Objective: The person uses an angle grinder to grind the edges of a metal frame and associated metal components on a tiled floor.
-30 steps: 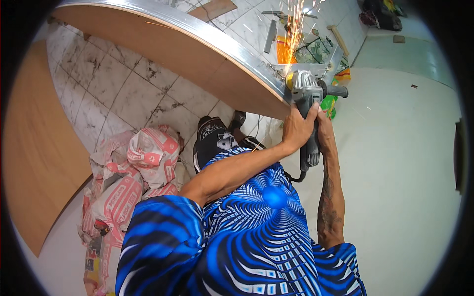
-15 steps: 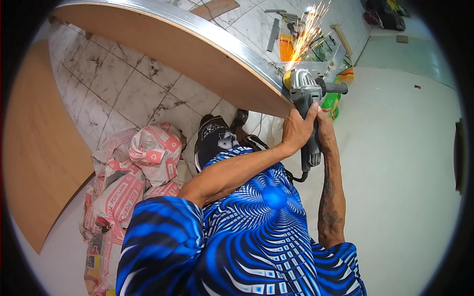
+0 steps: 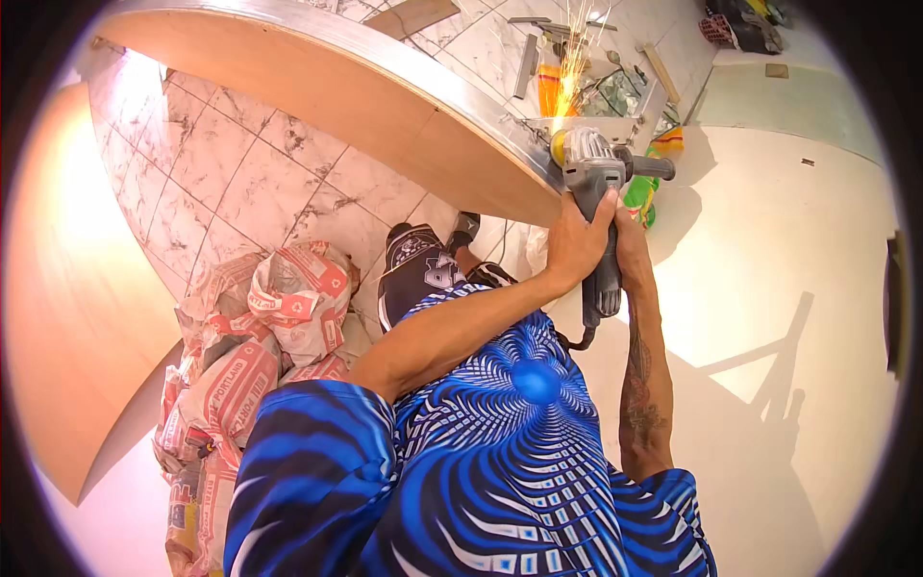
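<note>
A grey and black angle grinder (image 3: 598, 173) is held upright in both my hands. My left hand (image 3: 579, 242) wraps the left side of its body, and my right hand (image 3: 632, 248) closes on the right side of the handle. The yellowish disc (image 3: 558, 147) meets the metal strip (image 3: 461, 87) near the right end of a long curved wooden panel (image 3: 327, 101). Orange sparks (image 3: 571, 77) spray away from the disc, toward the far side. The side handle (image 3: 654, 168) sticks out to the right, with no hand on it.
Printed paper sacks (image 3: 279, 317) lie piled at the left, beside a brown wooden sheet (image 3: 87, 288). Beyond the grinder are metal pieces (image 3: 525, 67) and other materials on the tiled floor (image 3: 260, 183). A power cord (image 3: 582, 341) hangs from the grinder. A pale wall (image 3: 769, 212) stands right.
The scene has become brighter and warmer, with shadows now on the pale surface at right. The spark stream looks narrower and more upright. The grinder has barely shifted; both hands keep their grip.
</note>
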A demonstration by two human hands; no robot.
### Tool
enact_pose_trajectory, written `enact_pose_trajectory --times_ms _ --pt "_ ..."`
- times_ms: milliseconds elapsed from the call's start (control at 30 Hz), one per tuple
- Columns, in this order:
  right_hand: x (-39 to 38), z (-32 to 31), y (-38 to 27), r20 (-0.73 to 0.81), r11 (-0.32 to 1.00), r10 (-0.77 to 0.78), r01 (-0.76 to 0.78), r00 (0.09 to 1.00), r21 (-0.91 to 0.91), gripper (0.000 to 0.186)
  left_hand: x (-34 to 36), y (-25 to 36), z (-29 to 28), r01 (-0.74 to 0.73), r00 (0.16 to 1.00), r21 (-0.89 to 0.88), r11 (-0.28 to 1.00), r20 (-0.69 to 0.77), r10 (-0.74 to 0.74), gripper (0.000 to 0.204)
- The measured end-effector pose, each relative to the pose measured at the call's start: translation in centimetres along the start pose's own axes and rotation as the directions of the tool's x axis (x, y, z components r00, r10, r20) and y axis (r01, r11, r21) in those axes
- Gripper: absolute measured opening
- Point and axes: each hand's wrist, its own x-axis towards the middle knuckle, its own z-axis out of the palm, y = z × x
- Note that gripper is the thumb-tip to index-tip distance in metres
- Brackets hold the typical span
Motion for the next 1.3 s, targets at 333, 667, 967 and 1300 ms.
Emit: enact_pose_trajectory --times_ms 333,667,967,1300 --pt "0.6 0.0 0.6 0.067 0.997 -0.075 0.075 0.995 0.012 0.057 0.3 0.1 -0.4 0.067 0.998 0.113 0.991 0.010 -0.069 0.074" --pt "0.5 0.0 0.5 0.043 0.998 -0.066 0.065 0.997 0.009 0.060 0.4 -0.3 0.0 0.007 1.000 0.029 1.000 0.006 -0.007 0.076" --pt "0.9 -0.1 1.3 0.031 0.995 -0.095 0.094 0.995 0.040 0.059 0.3 0.1 -0.1 0.024 1.000 0.053 0.998 0.008 -0.024 0.064" --pt "0.1 0.0 -0.4 0.004 1.000 0.015 -0.015 1.000 -0.005 0.054 0.5 -0.9 0.3 0.017 1.000 -0.002 1.000 0.017 -0.017 0.074"
